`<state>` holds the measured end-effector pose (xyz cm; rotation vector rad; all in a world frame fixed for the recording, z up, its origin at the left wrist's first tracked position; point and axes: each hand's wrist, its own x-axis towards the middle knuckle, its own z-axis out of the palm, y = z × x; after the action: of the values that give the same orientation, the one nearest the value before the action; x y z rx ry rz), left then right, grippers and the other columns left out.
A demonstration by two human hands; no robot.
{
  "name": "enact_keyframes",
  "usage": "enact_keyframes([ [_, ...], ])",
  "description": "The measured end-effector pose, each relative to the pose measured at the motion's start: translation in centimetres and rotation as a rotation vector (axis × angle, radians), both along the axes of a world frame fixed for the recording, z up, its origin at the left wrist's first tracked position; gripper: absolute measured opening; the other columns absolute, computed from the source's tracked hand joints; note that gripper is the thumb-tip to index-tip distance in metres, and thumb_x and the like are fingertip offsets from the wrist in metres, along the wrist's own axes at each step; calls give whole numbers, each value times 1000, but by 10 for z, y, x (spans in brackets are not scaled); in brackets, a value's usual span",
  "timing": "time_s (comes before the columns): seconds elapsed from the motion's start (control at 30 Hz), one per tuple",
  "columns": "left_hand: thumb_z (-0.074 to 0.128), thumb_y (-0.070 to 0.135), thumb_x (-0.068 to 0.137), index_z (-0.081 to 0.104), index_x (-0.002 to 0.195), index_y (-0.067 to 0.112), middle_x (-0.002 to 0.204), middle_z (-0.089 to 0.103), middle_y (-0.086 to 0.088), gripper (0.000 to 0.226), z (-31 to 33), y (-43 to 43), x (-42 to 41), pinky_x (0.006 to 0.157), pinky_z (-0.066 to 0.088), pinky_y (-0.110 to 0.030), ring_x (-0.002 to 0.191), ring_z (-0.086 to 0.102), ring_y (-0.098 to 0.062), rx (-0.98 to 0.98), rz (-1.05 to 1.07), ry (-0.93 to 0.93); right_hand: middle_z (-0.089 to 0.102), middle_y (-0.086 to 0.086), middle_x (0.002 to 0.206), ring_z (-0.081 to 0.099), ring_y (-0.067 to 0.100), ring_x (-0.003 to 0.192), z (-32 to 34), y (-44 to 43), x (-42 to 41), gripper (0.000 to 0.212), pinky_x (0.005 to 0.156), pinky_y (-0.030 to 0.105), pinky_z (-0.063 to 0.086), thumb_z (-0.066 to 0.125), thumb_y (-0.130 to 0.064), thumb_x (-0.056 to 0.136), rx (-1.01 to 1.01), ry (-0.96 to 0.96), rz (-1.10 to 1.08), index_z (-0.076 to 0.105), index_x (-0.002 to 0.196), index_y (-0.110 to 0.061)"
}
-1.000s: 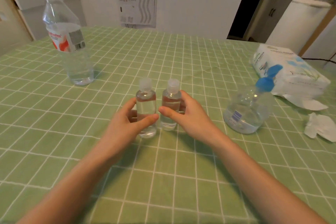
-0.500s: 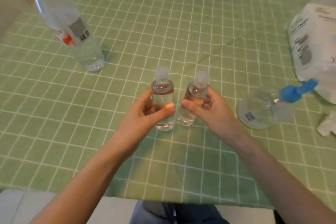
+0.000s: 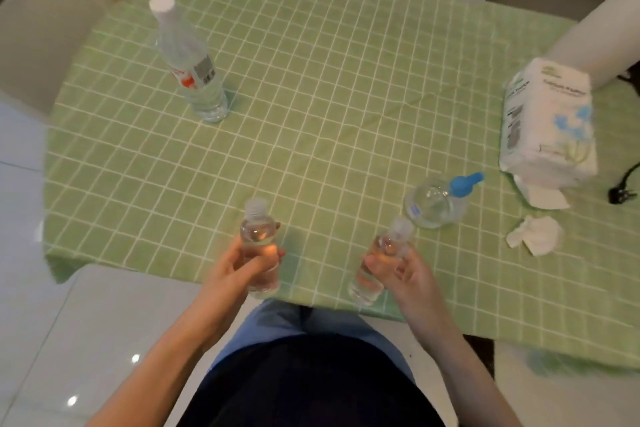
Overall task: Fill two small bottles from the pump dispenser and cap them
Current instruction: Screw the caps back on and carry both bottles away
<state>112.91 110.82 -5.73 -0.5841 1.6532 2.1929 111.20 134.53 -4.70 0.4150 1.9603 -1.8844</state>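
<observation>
Clamped round the left small bottle (image 3: 258, 236), my left hand (image 3: 239, 269) hides its middle; right hand (image 3: 407, 276) grips the right small bottle (image 3: 384, 248), tilted, blurred. Both clear plastic, capped, at the near edge of the green checked tablecloth (image 3: 329, 80). Blue-topped pump dispenser (image 3: 433, 204) stands just beyond my right hand.

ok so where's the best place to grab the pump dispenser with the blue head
Probably around the clear round body of the pump dispenser, below the blue pump head, coming from the near side. It stands upright and its spout points away to the far right, so the near wall is free. The right hand is nearest but holds a small bottle.
</observation>
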Motion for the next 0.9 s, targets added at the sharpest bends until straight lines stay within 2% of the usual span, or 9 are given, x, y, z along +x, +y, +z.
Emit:
enact_keyframes([
  [0.07, 71, 15, 69, 63, 114, 25, 90, 71, 0, 47, -7, 1, 11, 82, 44, -32, 91, 66, -11, 14, 16, -52, 72, -6, 97, 68, -1, 86, -9, 6, 13, 37, 69, 8, 49, 69, -36, 70, 25, -44, -22, 63, 105, -26],
  [0.2, 62, 19, 72, 58, 120, 21, 92, 72, 3, 48, -15, 5, 31, 84, 46, -33, 92, 67, -11, -1, 74, -112, 72, -4, 92, 69, 4, 84, -26, 8, 27, 20, 65, 11, 50, 68, -20, 84, 55, -117, 1, 63, 104, -19],
  [0.33, 58, 8, 79, 59, 118, 16, 91, 72, -1, 40, -18, 6, 46, 80, 47, -30, 87, 68, -10, -15, 173, -146, 71, -4, 91, 68, 5, 83, -30, 3, 24, 19, 70, 17, 52, 68, -23, 84, 40, -135, 97, 62, 102, -18],
  [0.47, 47, -4, 87, 55, 120, 10, 98, 67, -3, 36, -13, 3, 63, 75, 51, -26, 82, 67, -9, -31, 317, -146, 72, -6, 89, 69, 4, 82, -28, -9, 13, 19, 71, 16, 51, 68, -24, 85, 29, -130, 205, 62, 103, -20],
  [0.53, 47, -4, 87, 54, 122, 9, 98, 67, -3, 38, -11, -3, 70, 76, 51, -27, 83, 66, -10, -40, 379, -147, 72, -8, 88, 68, 3, 84, -26, -18, 8, 19, 74, 17, 50, 67, -26, 86, 42, -123, 274, 62, 103, -21],
  [0.67, 49, -2, 87, 54, 122, 12, 98, 66, -5, 38, -9, -15, 85, 76, 46, -28, 86, 64, -13, -32, 486, -135, 71, -16, 79, 66, -6, 76, -25, -41, -2, 14, 67, 9, 48, 67, -18, 87, 47, -85, 399, 62, 99, -20],
  [0.8, 48, -3, 88, 55, 120, 11, 90, 68, -4, 36, -9, -34, 100, 75, 48, -28, 83, 65, -13, -33, 571, -130, 71, -15, 81, 66, -2, 79, -25, -73, -9, 14, 71, 12, 50, 68, -18, 86, 58, -44, 490, 63, 99, -22],
  [0.9, 49, -2, 86, 58, 115, 15, 88, 67, -5, 34, -10, -57, 112, 70, 50, -22, 79, 65, -11, -30, 631, -129, 70, -12, 84, 66, 1, 82, -27, -104, -9, 16, 75, 16, 51, 69, -17, 85, 69, -28, 556, 63, 101, -19],
])
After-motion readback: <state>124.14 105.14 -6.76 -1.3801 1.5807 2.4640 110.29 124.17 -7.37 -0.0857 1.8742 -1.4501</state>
